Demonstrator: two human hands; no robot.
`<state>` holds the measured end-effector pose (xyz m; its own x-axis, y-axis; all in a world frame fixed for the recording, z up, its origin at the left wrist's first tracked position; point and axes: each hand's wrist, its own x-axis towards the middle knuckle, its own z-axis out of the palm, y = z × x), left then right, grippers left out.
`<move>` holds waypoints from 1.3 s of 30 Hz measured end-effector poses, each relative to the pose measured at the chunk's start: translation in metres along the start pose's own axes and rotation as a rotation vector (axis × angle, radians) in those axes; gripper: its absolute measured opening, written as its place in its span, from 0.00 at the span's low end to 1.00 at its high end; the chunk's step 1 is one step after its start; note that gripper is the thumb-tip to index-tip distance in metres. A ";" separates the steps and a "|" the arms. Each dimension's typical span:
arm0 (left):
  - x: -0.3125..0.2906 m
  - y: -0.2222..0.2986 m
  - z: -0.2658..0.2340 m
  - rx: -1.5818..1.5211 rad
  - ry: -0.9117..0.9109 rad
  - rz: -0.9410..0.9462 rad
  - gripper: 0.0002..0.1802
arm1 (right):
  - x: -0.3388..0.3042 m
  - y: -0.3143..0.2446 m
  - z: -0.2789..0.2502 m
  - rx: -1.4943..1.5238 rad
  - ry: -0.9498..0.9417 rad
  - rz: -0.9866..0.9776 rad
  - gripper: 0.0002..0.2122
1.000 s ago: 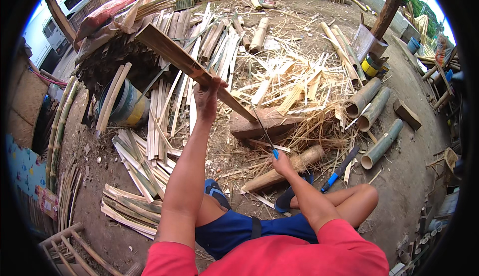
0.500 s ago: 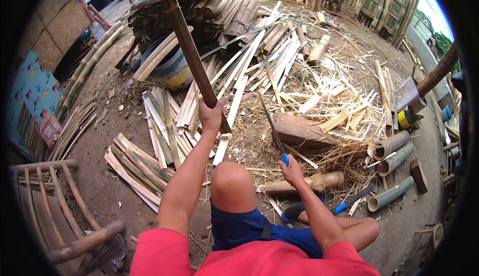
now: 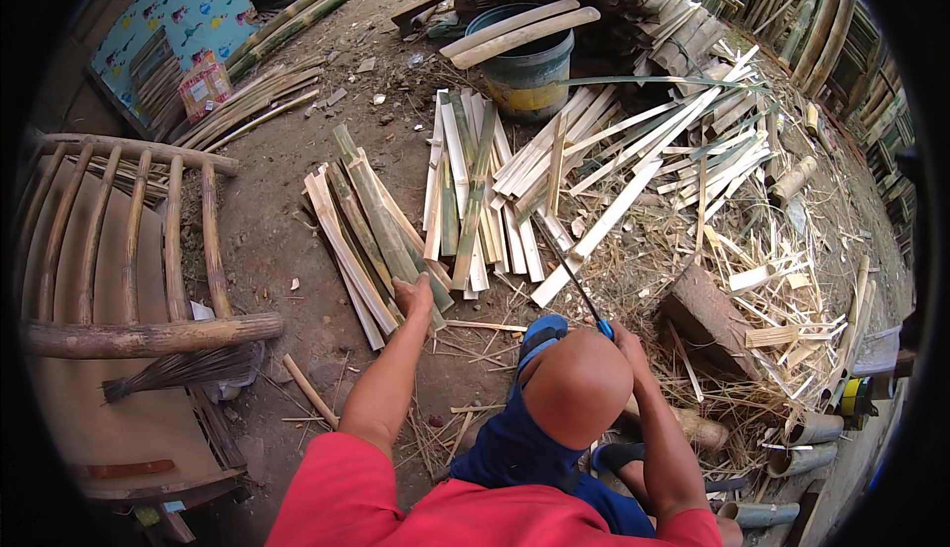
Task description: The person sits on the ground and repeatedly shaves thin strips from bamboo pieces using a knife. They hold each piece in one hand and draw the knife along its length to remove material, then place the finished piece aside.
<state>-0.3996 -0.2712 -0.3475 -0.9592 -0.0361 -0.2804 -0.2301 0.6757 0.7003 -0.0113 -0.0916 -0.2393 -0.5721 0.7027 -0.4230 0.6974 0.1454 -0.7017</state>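
top: red short-sleeved shirt (image 3: 396, 507), fills the frame at 6 o'clock
shorts: blue (image 3: 505, 443), a dark strap across them near the shirt edge
forearms: bare, no watch or glove on left hand (image 3: 414, 297) or right hand (image 3: 625, 337)
knee: bare

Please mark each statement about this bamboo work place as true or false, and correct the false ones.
1. The left hand rests on a bundle of split bamboo slats on the ground. True.
2. The right hand is empty. False: it grips a blue-handled knife.
3. The bucket has two pale bamboo pieces across its top. True.
4. The bamboo chair stands at the person's right. False: it is at the left.
5. The wooden block lies right of the knife. True.
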 end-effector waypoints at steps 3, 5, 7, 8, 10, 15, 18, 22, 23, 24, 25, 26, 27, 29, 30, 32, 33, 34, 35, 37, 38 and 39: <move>0.025 -0.003 -0.009 0.180 0.114 -0.006 0.48 | 0.007 0.002 0.005 -0.019 0.002 -0.004 0.15; 0.023 0.001 -0.001 0.292 0.263 0.130 0.47 | 0.010 0.008 0.007 -0.028 0.019 -0.004 0.15; 0.006 0.007 0.018 0.236 0.122 0.379 0.38 | 0.013 0.017 0.009 -0.011 0.045 0.002 0.16; -0.005 0.011 0.033 0.197 -0.019 0.481 0.33 | 0.014 0.023 0.010 -0.026 0.044 0.050 0.16; -0.034 0.018 0.069 0.146 -0.239 0.709 0.23 | 0.014 0.035 0.010 -0.015 0.070 0.076 0.16; -0.112 0.031 0.175 0.117 -0.724 0.947 0.17 | 0.006 0.071 0.006 0.027 0.136 0.197 0.15; -0.143 0.030 0.228 0.317 -0.743 0.846 0.29 | -0.003 0.097 0.007 0.090 0.201 0.244 0.14; -0.155 0.019 0.267 0.690 -0.578 0.809 0.34 | -0.014 0.134 0.016 0.187 0.228 0.251 0.11; -0.154 0.019 0.270 0.703 -0.643 0.754 0.33 | -0.016 0.143 0.018 0.220 0.218 0.287 0.10; -0.153 0.021 0.271 0.713 -0.667 0.712 0.32 | -0.019 0.150 0.021 0.179 0.295 0.158 0.10; -0.151 0.025 0.270 0.682 -0.754 0.755 0.28 | -0.021 0.156 0.022 0.188 0.302 0.174 0.10; -0.152 0.032 0.267 0.652 -0.798 0.808 0.25 | -0.024 0.160 0.025 0.202 0.307 0.190 0.10; -0.151 0.041 0.262 0.646 -0.835 0.853 0.22 | -0.027 0.163 0.025 0.216 0.312 0.199 0.10; -0.158 0.062 0.248 0.472 -0.828 0.805 0.22 | -0.033 0.164 0.026 0.284 0.356 0.212 0.10; -0.162 0.073 0.240 0.441 -0.914 0.751 0.24 | -0.036 0.162 0.025 0.314 0.379 0.219 0.11; -0.173 0.092 0.217 0.350 -0.996 0.715 0.29 | -0.044 0.156 0.021 0.361 0.471 0.154 0.10; -0.182 0.098 0.204 0.277 -1.026 0.647 0.30 | -0.049 0.151 0.018 0.384 0.520 0.118 0.10; -0.191 0.103 0.190 0.115 -0.964 0.838 0.30 | -0.055 0.147 0.015 0.399 0.545 0.118 0.10; -0.202 0.111 0.176 -0.052 -0.897 1.026 0.30 | -0.061 0.142 0.010 0.416 0.572 0.117 0.09; -0.229 0.135 0.146 -0.156 -1.077 0.883 0.31 | -0.079 0.133 0.000 0.531 0.606 0.142 0.08; -0.245 0.157 0.132 -0.157 -1.146 0.983 0.38 | -0.090 0.130 -0.005 0.629 0.609 0.167 0.08; -0.263 0.184 0.118 -0.091 -1.228 1.011 0.46 | -0.101 0.127 -0.010 0.748 0.591 0.213 0.07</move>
<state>-0.1705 -0.0505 -0.2231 -0.0175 0.9998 -0.0005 0.3390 0.0064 0.9407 0.1393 -0.1371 -0.2794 -0.0147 0.9288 -0.3703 0.1901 -0.3610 -0.9130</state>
